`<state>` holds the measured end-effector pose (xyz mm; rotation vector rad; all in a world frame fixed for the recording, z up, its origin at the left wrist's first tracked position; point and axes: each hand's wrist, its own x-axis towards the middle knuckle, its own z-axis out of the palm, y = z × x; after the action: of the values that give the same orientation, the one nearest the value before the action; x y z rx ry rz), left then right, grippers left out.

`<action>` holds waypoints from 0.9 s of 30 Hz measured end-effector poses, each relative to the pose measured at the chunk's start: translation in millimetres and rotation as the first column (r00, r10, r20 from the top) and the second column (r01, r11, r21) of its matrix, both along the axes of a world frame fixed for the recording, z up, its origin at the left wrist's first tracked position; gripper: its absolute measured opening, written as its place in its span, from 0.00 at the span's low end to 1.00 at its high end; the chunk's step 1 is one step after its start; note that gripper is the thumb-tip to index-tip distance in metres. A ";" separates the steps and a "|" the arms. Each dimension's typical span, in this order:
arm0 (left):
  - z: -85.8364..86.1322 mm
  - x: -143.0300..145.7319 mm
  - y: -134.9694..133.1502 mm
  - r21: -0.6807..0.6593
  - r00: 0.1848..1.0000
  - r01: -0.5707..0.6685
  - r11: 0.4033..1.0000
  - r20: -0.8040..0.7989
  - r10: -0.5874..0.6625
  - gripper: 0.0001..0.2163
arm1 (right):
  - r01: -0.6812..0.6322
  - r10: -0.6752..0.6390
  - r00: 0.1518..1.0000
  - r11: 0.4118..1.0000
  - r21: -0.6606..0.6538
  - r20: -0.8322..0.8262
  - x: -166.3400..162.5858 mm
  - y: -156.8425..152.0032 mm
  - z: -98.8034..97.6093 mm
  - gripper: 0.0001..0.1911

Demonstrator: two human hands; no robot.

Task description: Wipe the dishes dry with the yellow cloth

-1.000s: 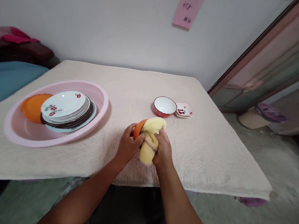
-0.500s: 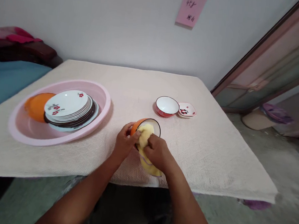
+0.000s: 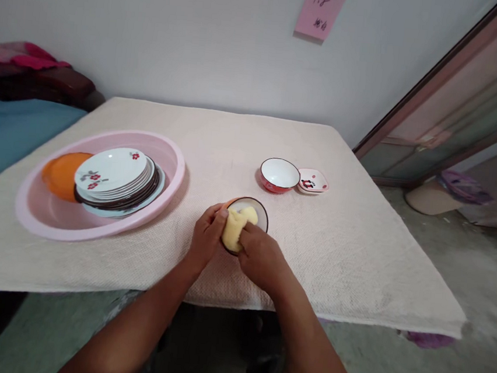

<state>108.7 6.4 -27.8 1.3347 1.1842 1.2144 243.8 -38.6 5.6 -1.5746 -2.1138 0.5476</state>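
Since the earlier view, the yellow cloth [image 3: 234,227] has moved down inside the orange bowl [image 3: 260,213], right of the pink basin [image 3: 178,174]; left hand [image 3: 205,236] curled on the bowl's rim, right hand [image 3: 261,258] closed over the cloth, a loosened left grip could tip the bowl.

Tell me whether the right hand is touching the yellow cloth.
Touching. The head view shows the right hand pressing its fingers onto the yellow cloth, which lies inside the orange-and-white bowl.
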 end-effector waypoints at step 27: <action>-3.3 -6.1 -3.6 0.096 0.974 0.017 0.995 -0.228 0.005 0.20 | 0.224 -0.319 0.819 0.943 -0.247 -0.476 -13.3 10.8 -23.7 0.10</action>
<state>102.6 2.7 -31.1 1.5837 1.2930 1.1492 230.4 -27.7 -18.1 -1.5712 -1.4440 0.9556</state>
